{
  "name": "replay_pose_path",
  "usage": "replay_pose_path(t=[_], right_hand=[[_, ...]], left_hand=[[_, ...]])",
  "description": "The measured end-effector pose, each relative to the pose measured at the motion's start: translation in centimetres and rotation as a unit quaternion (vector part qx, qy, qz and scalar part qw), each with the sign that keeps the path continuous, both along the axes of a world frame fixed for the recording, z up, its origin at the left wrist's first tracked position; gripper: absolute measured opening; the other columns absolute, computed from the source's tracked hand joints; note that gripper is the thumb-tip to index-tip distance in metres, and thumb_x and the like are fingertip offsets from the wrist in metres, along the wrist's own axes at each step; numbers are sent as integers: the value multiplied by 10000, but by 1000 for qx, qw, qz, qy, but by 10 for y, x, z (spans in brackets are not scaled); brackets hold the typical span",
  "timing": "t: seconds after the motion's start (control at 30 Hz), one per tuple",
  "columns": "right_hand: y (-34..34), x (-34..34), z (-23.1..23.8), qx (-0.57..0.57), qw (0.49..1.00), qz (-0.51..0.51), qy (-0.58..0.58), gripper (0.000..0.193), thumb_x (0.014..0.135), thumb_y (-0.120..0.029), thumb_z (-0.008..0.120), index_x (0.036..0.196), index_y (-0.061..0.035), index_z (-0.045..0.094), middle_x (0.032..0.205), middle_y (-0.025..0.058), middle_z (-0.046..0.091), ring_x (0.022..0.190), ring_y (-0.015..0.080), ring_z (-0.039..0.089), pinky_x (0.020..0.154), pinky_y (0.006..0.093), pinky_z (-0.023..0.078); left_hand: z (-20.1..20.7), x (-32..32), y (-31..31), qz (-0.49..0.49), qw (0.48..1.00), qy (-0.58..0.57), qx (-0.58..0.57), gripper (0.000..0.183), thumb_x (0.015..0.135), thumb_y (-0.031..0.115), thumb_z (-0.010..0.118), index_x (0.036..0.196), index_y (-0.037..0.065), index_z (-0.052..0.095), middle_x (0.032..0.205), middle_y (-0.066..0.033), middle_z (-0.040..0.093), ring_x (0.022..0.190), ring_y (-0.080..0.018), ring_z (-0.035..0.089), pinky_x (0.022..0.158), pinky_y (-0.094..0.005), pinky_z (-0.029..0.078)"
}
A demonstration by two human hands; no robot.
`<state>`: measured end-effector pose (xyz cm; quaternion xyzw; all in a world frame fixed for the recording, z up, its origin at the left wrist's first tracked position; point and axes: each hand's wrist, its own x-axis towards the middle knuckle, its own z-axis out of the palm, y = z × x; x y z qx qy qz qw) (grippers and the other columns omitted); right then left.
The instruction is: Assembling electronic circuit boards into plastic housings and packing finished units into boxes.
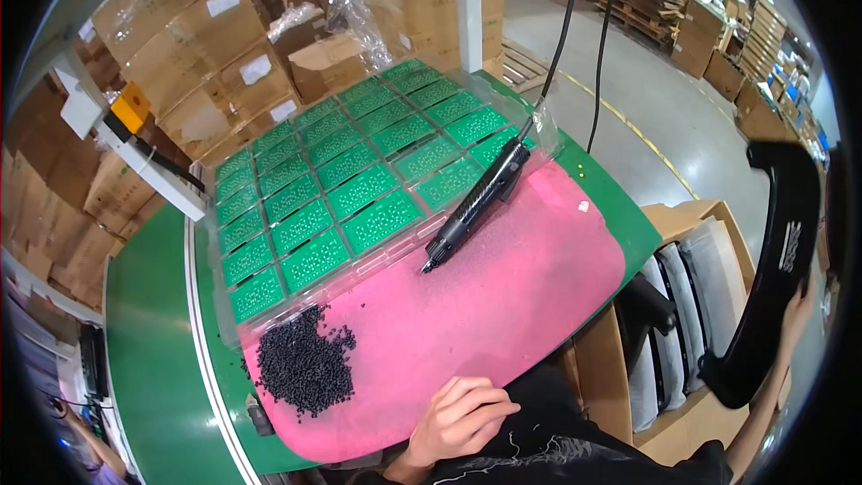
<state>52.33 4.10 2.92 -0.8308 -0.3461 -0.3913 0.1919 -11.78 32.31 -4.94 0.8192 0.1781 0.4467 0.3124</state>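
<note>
My right hand point(796, 313) grips a long, curved black plastic part point(779, 256) by its outer edge, holding it upright at the far right above the floor. The part has stubby ends and pale lettering. My left hand point(462, 418) rests at the near edge of the pink mat point(503, 305), its fingers loosely curled together with nothing visible in them. A black electric screwdriver point(480, 202) lies across the mat's far edge, bit toward me, its cable running upward. To the left, a heap of small black screws point(305, 364) is spread on the mat.
A clear tray point(377, 256) of green circuit boards point(382, 220) covers the far side of the green table point(148, 341). An open carton point(606, 368) at my right holds several wrapped black parts point(673, 310). Stacked cardboard boxes point(193, 27) stand behind. Another person's arm point(90, 440) shows at lower left.
</note>
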Motion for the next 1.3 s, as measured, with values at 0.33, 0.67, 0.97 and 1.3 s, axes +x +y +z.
replay_pose_path(t=[0.33,0.67,0.97,1.3], right_hand=[[305,-306,58,-335,785,516,66,160,740,-181,720,777,-53,631,623,155,586,631,337,615,563,401,485],[463,-434,31,-406,605,676,112,419,759,-374,729,996,-46,623,769,120,668,739,305,659,634,414,506],[604,-449,-33,-299,770,563,-21,675,697,-126,711,1319,-114,450,1331,100,474,1248,289,438,995,457,418],[644,-462,-46,-368,737,566,44,663,774,-70,576,1402,-179,392,1379,137,460,1304,308,396,1046,458,363]], left_hand=[[6,-20,-19,257,957,-128,32,111,779,157,661,823,55,652,834,-84,572,815,-263,534,737,-374,442],[76,-63,6,319,889,329,-2,664,746,166,720,1323,13,430,1332,-169,431,1260,-364,374,1049,-443,310],[39,-37,91,160,903,399,23,368,769,290,701,1016,35,601,979,-103,599,992,-266,547,878,-390,416],[31,-60,98,319,898,282,107,259,735,254,731,660,63,572,697,-58,562,733,-241,556,744,-368,388]])
